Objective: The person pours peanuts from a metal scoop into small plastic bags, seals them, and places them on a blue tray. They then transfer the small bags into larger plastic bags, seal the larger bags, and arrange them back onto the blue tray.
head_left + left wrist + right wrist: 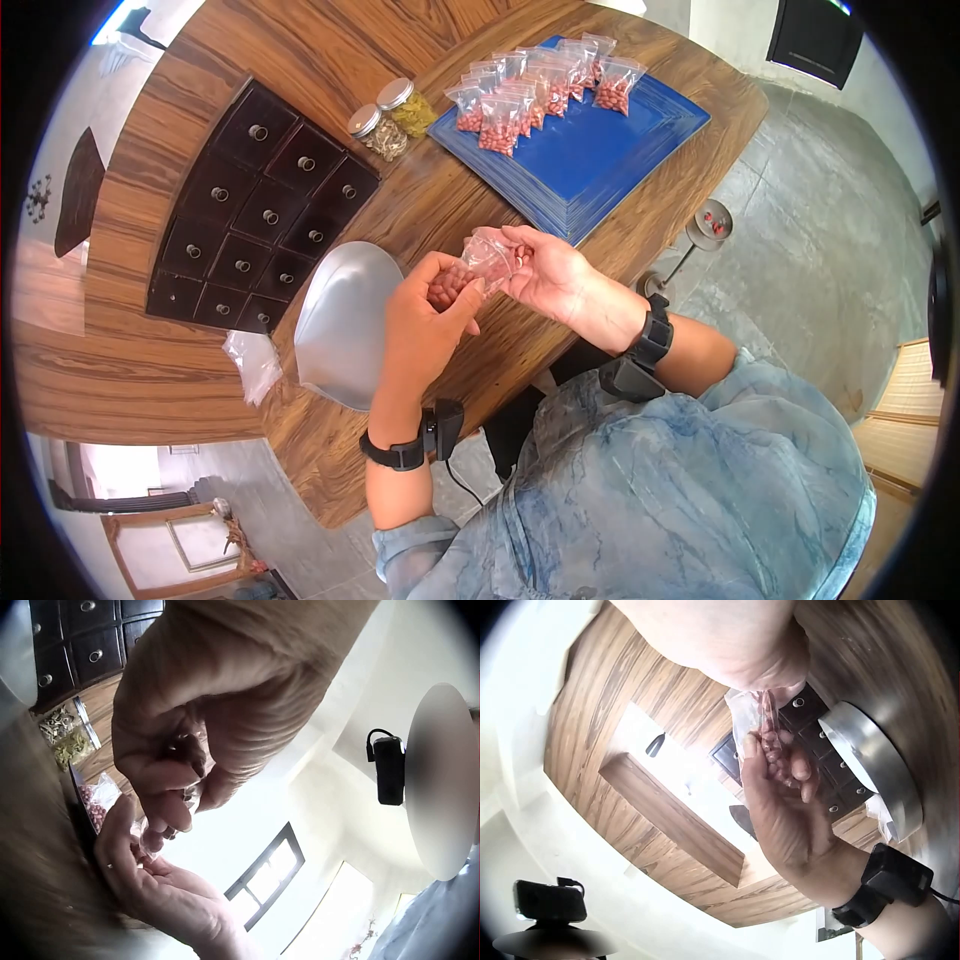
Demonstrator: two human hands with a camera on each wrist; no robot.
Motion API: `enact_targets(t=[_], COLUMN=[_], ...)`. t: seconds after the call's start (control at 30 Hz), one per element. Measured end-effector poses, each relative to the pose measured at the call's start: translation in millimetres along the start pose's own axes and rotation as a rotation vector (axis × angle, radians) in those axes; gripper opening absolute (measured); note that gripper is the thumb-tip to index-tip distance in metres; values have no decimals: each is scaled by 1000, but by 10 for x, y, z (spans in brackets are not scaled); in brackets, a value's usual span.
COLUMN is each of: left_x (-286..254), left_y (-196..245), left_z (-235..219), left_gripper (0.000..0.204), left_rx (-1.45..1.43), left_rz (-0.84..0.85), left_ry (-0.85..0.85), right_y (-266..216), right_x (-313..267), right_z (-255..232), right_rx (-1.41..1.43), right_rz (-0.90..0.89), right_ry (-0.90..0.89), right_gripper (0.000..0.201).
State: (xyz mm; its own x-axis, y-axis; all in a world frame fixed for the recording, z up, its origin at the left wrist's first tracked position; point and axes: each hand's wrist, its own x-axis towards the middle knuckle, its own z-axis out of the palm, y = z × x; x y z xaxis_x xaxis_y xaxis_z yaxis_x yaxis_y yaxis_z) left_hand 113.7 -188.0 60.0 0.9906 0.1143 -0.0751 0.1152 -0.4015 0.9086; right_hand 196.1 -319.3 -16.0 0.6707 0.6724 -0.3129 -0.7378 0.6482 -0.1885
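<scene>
A small see-through zip bag (488,256) with reddish peanuts (448,288) in it is held between both hands over the table's near edge. My left hand (413,322) grips the filled part, thumb on the near side and fingers curled round it. At the bag's upper end is my right hand (556,272), palm turned up, its fingers pinching the plastic. A few peanuts show by the right fingers. In the right wrist view the peanuts (774,754) bulge between left thumb and fingers. The left hand (195,697) hides most of the bag in the left wrist view.
Several filled peanut bags (498,125) stand on a blue tray (575,170) at the back. Two lidded jars (378,133) stand beside a dark drawer cabinet (262,215). A shiny metal pan (345,325) and a pile of plastic bags (253,365) lie left of my hands.
</scene>
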Motion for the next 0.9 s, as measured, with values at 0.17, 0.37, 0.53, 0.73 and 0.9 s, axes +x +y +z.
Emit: enact_targets(t=[0.17,0.37,0.53,0.73,0.9], left_x=[18,-7,9,122,398], left_y=[-23,-155,-304,-458,-572], left_z=[-39,-106,-87,122,249], left_gripper=[12,14,20,44,45], left_rx=[-38,-219,-725,-1082,-1250], left_rz=[-7,-2,-27,80,166], left_ry=[15,-1,-76,-284,-344], right_y=[-5,-37,-130,-389,-512], right_x=[40,25,69,-119,-261], right_z=[-83,-104,-231,-44,129], right_rx=[64,46,97,-207,-450], right_rz=[53,7,67,83,-32], right_ry=[-37,-24,-149,-312,-113], right_gripper=[32,31,24,32,29])
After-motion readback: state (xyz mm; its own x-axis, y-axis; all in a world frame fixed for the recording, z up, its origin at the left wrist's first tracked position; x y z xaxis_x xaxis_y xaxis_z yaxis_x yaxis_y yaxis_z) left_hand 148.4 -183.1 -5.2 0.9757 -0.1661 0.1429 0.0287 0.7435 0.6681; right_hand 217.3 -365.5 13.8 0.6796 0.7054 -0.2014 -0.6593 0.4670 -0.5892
